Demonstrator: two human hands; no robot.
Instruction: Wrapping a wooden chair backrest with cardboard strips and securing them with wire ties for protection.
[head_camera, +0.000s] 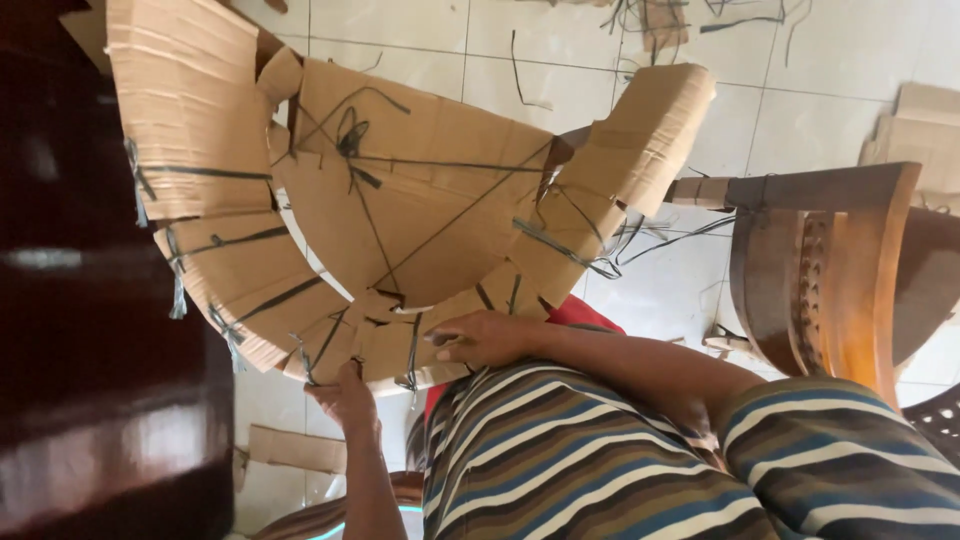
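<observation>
The cardboard-wrapped piece (400, 190) is big & curved, held up in front of the person, over the tiled floor (660, 290); its bottom edge sits by both hands; left hand (348, 395) is under that edge w/ fingers curled up on the rim; right hand (485, 338) lies flat on the cardboard, fingers together & pointing left; brown cardboard is creased, tied w/ thin dark straps (440, 165); a dark shiny wood panel (90, 330) crowds the left; a carved wooden chair (830, 270) stands right; open floor shows between.
</observation>
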